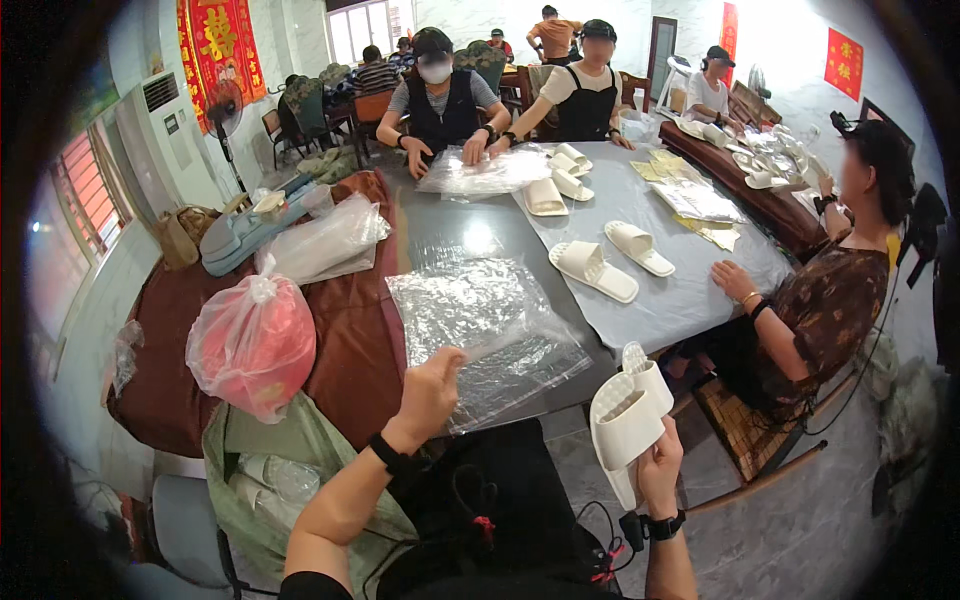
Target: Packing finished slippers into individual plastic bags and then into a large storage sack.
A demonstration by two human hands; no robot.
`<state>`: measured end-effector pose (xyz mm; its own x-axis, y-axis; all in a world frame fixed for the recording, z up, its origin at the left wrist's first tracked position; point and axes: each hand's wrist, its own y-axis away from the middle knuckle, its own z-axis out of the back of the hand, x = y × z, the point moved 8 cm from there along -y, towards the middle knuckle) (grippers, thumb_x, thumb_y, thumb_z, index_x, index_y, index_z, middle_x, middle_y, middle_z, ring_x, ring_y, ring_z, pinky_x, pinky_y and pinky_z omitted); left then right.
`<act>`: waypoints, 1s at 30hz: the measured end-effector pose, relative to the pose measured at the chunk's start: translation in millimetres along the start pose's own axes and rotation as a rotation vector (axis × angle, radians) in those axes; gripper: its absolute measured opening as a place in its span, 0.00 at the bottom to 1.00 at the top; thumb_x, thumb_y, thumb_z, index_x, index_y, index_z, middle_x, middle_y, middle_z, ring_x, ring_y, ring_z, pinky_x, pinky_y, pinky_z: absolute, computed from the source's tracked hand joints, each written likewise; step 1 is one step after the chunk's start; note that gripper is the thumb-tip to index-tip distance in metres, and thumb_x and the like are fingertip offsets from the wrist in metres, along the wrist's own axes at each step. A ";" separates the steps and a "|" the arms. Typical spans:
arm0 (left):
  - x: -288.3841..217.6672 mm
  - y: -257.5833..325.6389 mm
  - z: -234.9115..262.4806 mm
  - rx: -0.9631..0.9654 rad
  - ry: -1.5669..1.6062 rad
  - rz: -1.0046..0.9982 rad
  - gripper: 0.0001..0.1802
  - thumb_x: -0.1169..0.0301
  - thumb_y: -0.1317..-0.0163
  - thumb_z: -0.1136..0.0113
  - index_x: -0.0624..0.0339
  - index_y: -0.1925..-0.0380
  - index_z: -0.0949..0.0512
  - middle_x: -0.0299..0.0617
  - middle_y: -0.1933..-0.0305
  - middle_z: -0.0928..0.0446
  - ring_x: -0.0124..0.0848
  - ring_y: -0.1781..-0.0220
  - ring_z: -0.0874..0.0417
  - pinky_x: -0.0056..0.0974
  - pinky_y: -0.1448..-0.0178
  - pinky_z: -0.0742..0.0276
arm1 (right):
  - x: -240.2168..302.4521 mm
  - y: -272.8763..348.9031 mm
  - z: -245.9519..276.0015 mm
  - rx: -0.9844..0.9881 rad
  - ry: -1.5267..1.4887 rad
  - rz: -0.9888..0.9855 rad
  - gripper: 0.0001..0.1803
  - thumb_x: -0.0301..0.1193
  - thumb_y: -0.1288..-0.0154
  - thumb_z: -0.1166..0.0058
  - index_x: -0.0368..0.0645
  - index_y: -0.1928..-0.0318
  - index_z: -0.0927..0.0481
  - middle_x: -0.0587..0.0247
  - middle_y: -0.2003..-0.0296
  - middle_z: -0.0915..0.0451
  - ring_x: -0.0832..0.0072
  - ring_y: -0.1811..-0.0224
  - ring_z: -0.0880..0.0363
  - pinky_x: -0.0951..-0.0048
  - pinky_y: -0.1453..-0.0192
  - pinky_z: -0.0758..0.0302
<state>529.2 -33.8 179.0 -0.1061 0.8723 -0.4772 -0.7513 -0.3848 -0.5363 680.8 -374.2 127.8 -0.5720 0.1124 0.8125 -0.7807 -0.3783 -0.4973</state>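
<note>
My left hand is closed on the near edge of a clear plastic bag, which lies spread over the grey tabletop. Off the table's near edge, my right hand grips a pair of white slippers, held together and tilted toe-up. The slippers are to the right of the bag and apart from it. A second pair of white slippers lies farther off on the table, its left slipper beside its right one.
A brown-covered table on the left bears a tied bag with pink contents. Below it gapes a green sack. A co-worker sits at the right; two more face me across the table, by a stack of clear bags.
</note>
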 end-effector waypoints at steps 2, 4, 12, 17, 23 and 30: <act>15.3 -5.8 16.2 -0.186 0.484 0.107 0.07 0.77 0.23 0.52 0.67 0.57 0.24 0.53 0.58 0.15 0.42 0.56 0.10 0.40 0.53 0.13 | 0.3 0.0 -1.8 -0.010 0.010 0.018 0.15 0.15 0.38 0.47 0.33 0.51 0.17 0.51 0.48 0.19 0.56 0.45 0.20 0.64 0.42 0.25; 12.5 -9.5 24.1 -0.192 0.670 0.178 0.09 0.76 0.20 0.58 0.66 0.56 0.26 0.51 0.54 0.16 0.40 0.50 0.11 0.43 0.46 0.12 | 1.2 -0.2 -3.4 -0.015 0.016 0.038 0.15 0.16 0.38 0.47 0.33 0.51 0.17 0.52 0.49 0.19 0.56 0.47 0.20 0.64 0.43 0.25; 34.2 1.9 3.1 -0.372 1.520 0.584 0.07 0.70 0.19 0.58 0.57 0.59 0.31 0.60 0.40 0.21 0.51 0.36 0.19 0.63 0.35 0.19 | 52.7 -42.1 -14.8 0.071 -0.006 0.142 0.15 0.17 0.38 0.47 0.34 0.51 0.17 0.51 0.52 0.20 0.57 0.50 0.21 0.64 0.47 0.24; 43.5 12.6 -24.0 -0.356 1.672 0.734 0.03 0.71 0.20 0.55 0.54 0.58 0.33 0.58 0.36 0.23 0.52 0.35 0.21 0.68 0.33 0.24 | 79.1 -63.3 -44.2 0.157 0.021 0.326 0.19 0.17 0.43 0.47 0.33 0.49 0.18 0.48 0.52 0.21 0.51 0.50 0.23 0.60 0.46 0.25; 40.4 17.8 -17.3 -0.369 1.603 0.735 0.02 0.74 0.20 0.58 0.53 0.56 0.35 0.58 0.36 0.24 0.52 0.36 0.20 0.63 0.35 0.21 | 80.2 -53.6 -62.2 0.207 0.023 0.334 0.19 0.16 0.41 0.45 0.34 0.48 0.17 0.51 0.52 0.21 0.55 0.49 0.22 0.63 0.46 0.25; 20.3 -3.0 47.0 -0.373 0.931 0.159 0.10 0.75 0.19 0.60 0.57 0.44 0.31 0.54 0.38 0.23 0.48 0.38 0.17 0.45 0.37 0.18 | 62.9 -43.4 -51.8 0.186 0.017 0.214 0.19 0.16 0.42 0.44 0.35 0.49 0.17 0.49 0.51 0.20 0.52 0.48 0.22 0.61 0.45 0.24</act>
<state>498.7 -0.8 203.6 0.4823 0.2824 -0.8292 -0.5049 -0.6840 -0.5266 665.7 -303.1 184.8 -0.7244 0.0265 0.6889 -0.5830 -0.5567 -0.5917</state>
